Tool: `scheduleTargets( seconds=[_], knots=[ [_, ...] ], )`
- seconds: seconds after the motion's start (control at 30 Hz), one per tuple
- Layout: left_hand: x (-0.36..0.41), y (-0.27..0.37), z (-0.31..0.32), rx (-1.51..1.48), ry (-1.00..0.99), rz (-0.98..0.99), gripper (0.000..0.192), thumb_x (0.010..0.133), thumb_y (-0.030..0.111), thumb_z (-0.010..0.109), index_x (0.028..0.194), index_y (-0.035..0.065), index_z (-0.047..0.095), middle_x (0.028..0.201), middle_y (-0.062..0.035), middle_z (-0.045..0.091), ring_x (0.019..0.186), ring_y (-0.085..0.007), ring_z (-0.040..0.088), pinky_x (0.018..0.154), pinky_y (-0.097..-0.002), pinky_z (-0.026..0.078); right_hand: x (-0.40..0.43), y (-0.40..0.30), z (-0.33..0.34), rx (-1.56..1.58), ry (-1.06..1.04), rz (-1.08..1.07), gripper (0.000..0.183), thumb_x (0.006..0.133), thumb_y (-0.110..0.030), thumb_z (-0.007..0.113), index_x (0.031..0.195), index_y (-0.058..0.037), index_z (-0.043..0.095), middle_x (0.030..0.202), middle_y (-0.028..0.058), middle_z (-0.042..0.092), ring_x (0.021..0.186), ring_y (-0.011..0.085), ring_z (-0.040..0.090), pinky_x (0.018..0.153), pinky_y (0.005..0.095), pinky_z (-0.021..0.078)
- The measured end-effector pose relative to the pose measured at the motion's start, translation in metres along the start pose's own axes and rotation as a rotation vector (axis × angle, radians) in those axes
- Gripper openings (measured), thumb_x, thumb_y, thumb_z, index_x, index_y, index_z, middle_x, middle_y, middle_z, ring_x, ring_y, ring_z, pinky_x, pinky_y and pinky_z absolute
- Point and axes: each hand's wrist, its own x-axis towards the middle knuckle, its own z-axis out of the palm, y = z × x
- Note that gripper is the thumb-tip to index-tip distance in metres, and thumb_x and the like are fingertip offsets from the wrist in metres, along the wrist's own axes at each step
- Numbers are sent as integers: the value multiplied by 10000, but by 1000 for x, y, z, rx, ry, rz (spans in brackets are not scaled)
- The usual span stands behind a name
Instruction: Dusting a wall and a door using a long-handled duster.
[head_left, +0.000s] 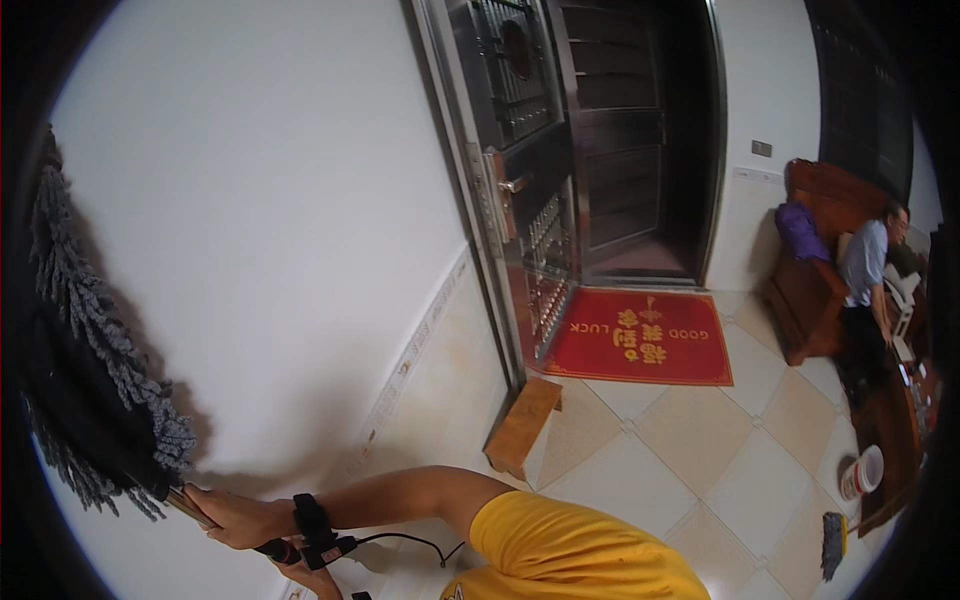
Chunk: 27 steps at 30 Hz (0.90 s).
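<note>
At the left, my right hand (240, 519) is closed around the metal pole (191, 506), close to a grey, shaggy mop head (112, 322) with a dark backing. The mop head is raised beside the white wall (262, 187); whether it touches the wall cannot be told. My left hand (311, 576) is lower, at the dark grip (279, 551) of the pole, partly cut off by the bottom edge and partly hidden. A black strap with a small device and cable is on my right wrist.
A small wooden stool (523, 426) stands near the open metal door (525, 165). A red doormat (641, 337) lies at the doorway. At the right, a person (866, 262) is by a wooden bench (806, 307); a white bucket (862, 474) and another grey mop head (833, 546) are nearby.
</note>
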Motion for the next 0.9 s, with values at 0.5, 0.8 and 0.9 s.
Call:
scheduleTargets(
  seconds=[0.5,0.8,0.9],
  knots=[
    [7,40,-7,426,-382,96,236,723,199,638,829,6,553,659,-147,594,560,-293,563,529,-352,452,-79,62,-68,326,414,245,290,736,-21,521,903,-25,284,703,62,470,601,164,539,550,293,456],
    [19,60,64,774,-649,363,194,760,264,593,835,84,594,570,-120,586,472,-285,567,425,-371,432,-163,116,-161,415,654,755,240,793,-160,539,919,-5,406,722,68,516,601,142,567,516,291,507],
    [24,70,91,901,-754,417,183,762,269,583,812,94,593,541,-113,572,443,-284,548,401,-372,421,-189,135,-183,604,557,909,245,775,-199,538,873,-28,392,702,72,505,546,165,551,495,310,499]
  ],
)
